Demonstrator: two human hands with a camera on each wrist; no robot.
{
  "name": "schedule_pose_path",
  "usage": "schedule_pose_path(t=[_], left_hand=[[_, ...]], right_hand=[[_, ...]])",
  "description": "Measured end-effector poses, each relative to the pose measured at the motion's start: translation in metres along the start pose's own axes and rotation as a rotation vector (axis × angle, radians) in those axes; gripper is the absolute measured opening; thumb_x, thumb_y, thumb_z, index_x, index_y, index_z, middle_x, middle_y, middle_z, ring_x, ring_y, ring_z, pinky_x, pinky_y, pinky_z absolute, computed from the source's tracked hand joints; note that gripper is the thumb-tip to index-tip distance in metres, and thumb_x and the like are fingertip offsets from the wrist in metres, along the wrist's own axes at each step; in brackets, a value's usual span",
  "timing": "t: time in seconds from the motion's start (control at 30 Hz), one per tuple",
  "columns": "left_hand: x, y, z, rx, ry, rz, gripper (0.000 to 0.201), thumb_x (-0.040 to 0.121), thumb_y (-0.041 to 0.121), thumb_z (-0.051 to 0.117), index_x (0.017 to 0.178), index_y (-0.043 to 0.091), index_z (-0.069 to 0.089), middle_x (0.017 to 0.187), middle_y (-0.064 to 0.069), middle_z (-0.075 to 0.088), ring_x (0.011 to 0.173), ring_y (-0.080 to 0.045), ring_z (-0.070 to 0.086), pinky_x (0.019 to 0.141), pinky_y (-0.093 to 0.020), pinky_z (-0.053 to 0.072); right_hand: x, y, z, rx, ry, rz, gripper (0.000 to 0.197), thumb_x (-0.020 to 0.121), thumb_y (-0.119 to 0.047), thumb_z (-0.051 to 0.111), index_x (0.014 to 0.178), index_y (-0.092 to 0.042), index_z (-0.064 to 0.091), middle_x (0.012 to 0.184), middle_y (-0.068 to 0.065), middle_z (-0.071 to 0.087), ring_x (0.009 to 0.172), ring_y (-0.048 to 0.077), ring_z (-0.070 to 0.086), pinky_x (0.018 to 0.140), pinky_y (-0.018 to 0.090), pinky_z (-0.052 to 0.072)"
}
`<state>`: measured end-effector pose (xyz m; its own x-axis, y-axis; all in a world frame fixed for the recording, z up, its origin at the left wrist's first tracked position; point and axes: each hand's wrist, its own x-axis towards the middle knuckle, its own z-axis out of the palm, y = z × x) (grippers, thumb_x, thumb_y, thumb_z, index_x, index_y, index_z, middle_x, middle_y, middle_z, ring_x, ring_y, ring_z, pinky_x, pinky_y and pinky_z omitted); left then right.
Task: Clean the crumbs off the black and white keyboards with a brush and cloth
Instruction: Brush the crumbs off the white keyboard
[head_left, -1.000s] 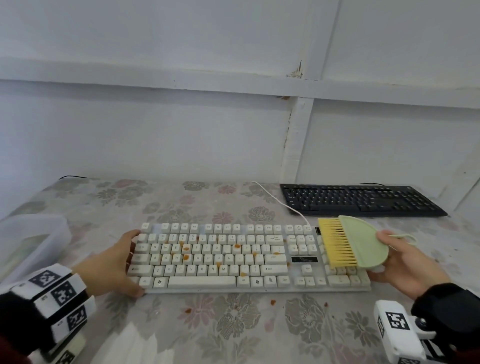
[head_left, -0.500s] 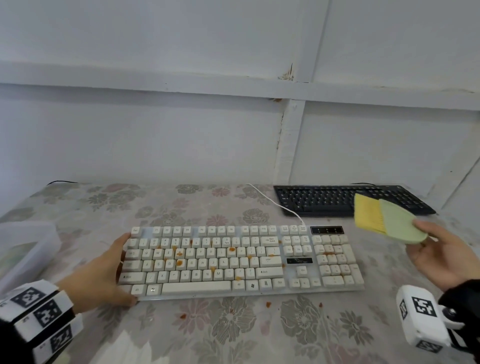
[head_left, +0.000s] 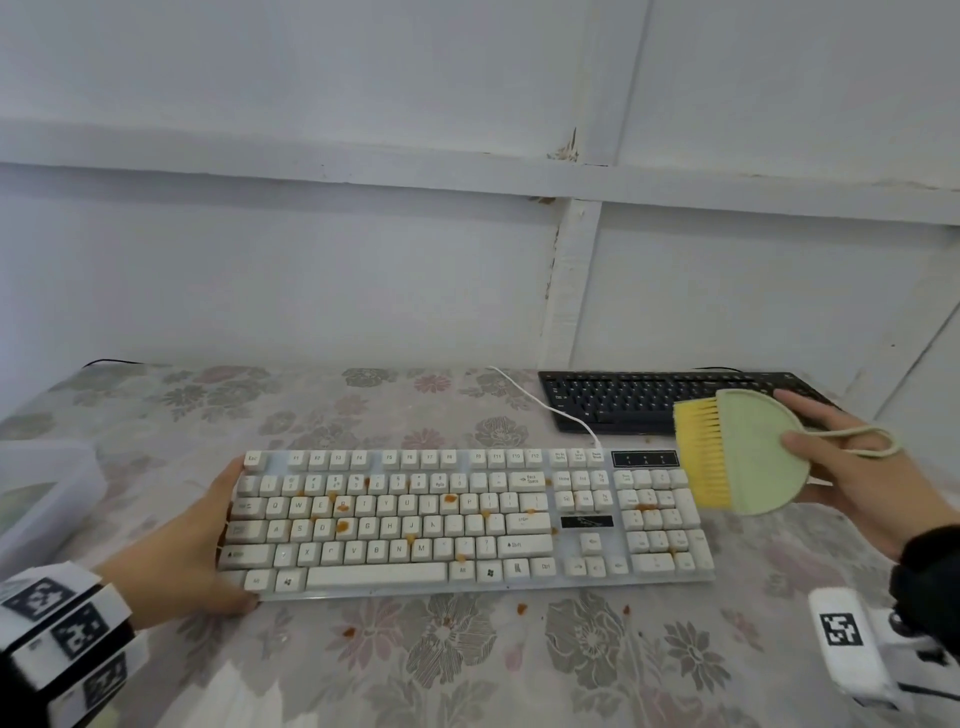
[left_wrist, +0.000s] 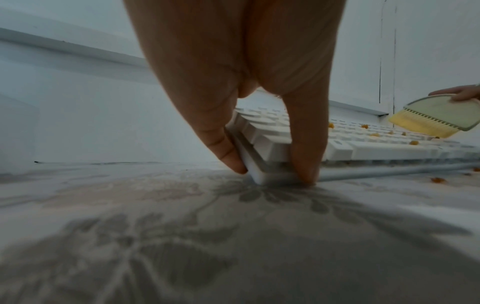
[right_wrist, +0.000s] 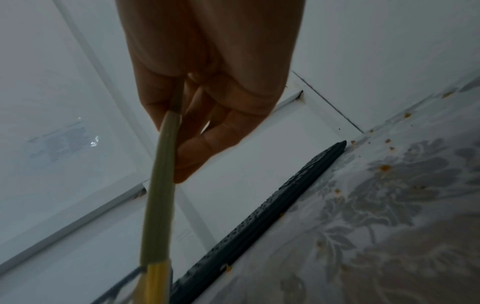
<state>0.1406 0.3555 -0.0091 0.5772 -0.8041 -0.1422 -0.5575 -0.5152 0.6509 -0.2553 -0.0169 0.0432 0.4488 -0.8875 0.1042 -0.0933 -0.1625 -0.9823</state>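
From the head view we see the white keyboard (head_left: 467, 519) lying lengthwise along the worktop's (head_left: 467, 660) near edge, crumbs (head_left: 450, 499) dotting its keys. Our right hand (head_left: 852, 467) pinches the brush (head_left: 743, 452) above the keyboard's right end, bristles pointing left down its long axis. The black keyboard (head_left: 623, 402) sits toward the far right corner.

From the left wrist, our left hand (left_wrist: 241, 82) clamps the keyboard's left end between finger and thumb.

From the right wrist, the brush shows edge-on, pinched between thumb and fingers (right_wrist: 207, 142).
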Motion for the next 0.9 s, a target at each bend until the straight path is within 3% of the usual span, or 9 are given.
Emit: schedule_pose_path(t=[0.13,0.3,0.37,0.5,0.67,0.8,0.9], left_hand=[[0.002,-0.007,-0.001,0.043,-0.008,-0.044,0.124,0.055,0.017,0.086,0.127,0.051,-0.010,0.105,0.015,0.056,0.086,-0.001,0.062,0.068,-0.014,0.048],[0.004,-0.007,0.000,0.039,0.015,-0.019,0.119,0.055,0.014,0.085,0.115,0.060,-0.006,0.103,0.014,0.058,0.086,-0.002,0.062,0.066,-0.014,0.049],[0.004,-0.006,0.000,0.033,0.014,-0.016,0.116,0.056,0.011,0.085,0.116,0.057,-0.003,0.102,0.015,0.057,0.085,-0.002,0.061,0.064,-0.012,0.047],[0.004,-0.007,0.002,0.010,0.013,-0.030,0.120,0.056,0.008,0.085,0.125,0.049,-0.004,0.103,0.014,0.054,0.087,-0.003,0.060,0.066,-0.011,0.045],[0.004,-0.008,0.000,0.016,0.012,-0.011,0.119,0.054,0.011,0.085,0.113,0.060,-0.006,0.103,0.013,0.056,0.087,-0.005,0.063,0.068,-0.017,0.050],[0.005,-0.009,0.000,0.034,-0.020,-0.044,0.124,0.057,0.013,0.085,0.125,0.051,-0.011,0.104,0.015,0.055,0.088,-0.005,0.061,0.069,-0.014,0.047],[0.005,-0.012,-0.001,0.002,-0.037,-0.075,0.129,0.055,0.012,0.085,0.141,0.038,-0.007,0.104,0.012,0.057,0.088,-0.006,0.063,0.072,-0.016,0.048]], right_hand=[[-0.014,0.009,0.004,-0.045,-0.032,0.035,0.041,0.091,-0.001,0.052,0.108,-0.035,0.066,0.100,-0.003,0.073,0.078,0.013,0.070,0.059,0.035,0.060],[-0.030,0.015,-0.001,-0.191,-0.096,0.070,0.039,0.088,0.005,0.054,0.101,-0.030,0.067,0.089,0.014,0.073,0.071,0.026,0.068,0.053,0.038,0.056],[-0.026,0.010,-0.007,-0.204,-0.081,0.055,0.041,0.087,0.005,0.054,0.096,-0.032,0.068,0.088,0.011,0.073,0.074,0.028,0.068,0.056,0.039,0.056],[-0.010,-0.004,-0.010,-0.143,-0.012,-0.036,0.046,0.089,0.004,0.053,0.101,-0.038,0.068,0.095,0.001,0.072,0.077,0.010,0.068,0.055,0.033,0.058],[-0.013,0.001,0.002,-0.163,-0.080,-0.012,0.046,0.090,0.001,0.052,0.109,-0.038,0.066,0.097,-0.003,0.073,0.081,0.013,0.068,0.059,0.031,0.059],[-0.032,0.013,0.004,-0.156,-0.072,0.042,0.045,0.088,0.006,0.052,0.105,-0.033,0.067,0.094,0.006,0.074,0.075,0.019,0.068,0.056,0.034,0.058],[-0.037,0.016,-0.001,-0.210,-0.097,0.087,0.044,0.087,0.007,0.053,0.103,-0.031,0.067,0.090,0.006,0.075,0.073,0.021,0.069,0.065,0.044,0.055]])
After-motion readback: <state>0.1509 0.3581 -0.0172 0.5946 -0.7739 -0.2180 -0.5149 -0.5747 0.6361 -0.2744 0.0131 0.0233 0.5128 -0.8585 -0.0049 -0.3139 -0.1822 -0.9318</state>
